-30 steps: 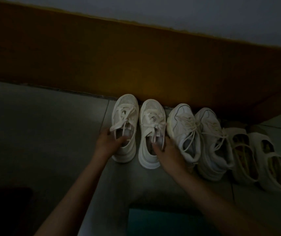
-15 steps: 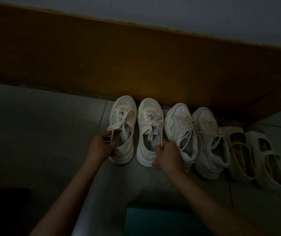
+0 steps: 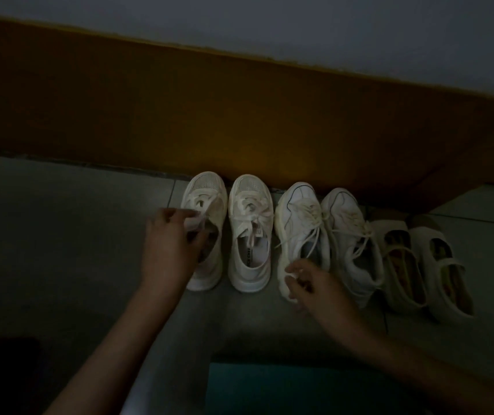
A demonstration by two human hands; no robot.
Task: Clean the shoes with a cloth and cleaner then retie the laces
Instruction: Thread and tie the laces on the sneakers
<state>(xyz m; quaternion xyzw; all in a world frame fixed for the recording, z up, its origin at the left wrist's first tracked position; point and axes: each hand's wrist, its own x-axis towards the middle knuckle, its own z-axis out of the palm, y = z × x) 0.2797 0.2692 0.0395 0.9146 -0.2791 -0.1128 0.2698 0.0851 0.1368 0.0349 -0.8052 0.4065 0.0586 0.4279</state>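
1. Running along the floor's far edge, at the foot of the wall, six shoes are lying side by side. Every toe is pointing at the wall and every heel is pointing back toward the person.
2. The left hand (image 3: 170, 244) is reaching over the leftmost sneaker (image 3: 206, 190), its fingers pinching something pale at the lacing. Whether that is lace or tongue, the blur is hiding.
3. The right hand (image 3: 311, 283) is hovering at the heel of the third sneaker (image 3: 299, 217), fingers loosely spread and seemingly gripping nothing. I cannot tell whether they are touching the heel rim.
4. The second sneaker (image 3: 250, 235) is sitting between the two hands, just beside the leftmost one, with neither hand on it.
5. Each shoe's long axis is running straight away from the person, so the heels are lying nearest the wrists. To my eye, any lift is going to start heel-first, drawn back along that line. The left hand is sitting nearer the left pair.
6. The sandals (image 3: 401, 265) are lying at the row's right end, well apart from both hands.
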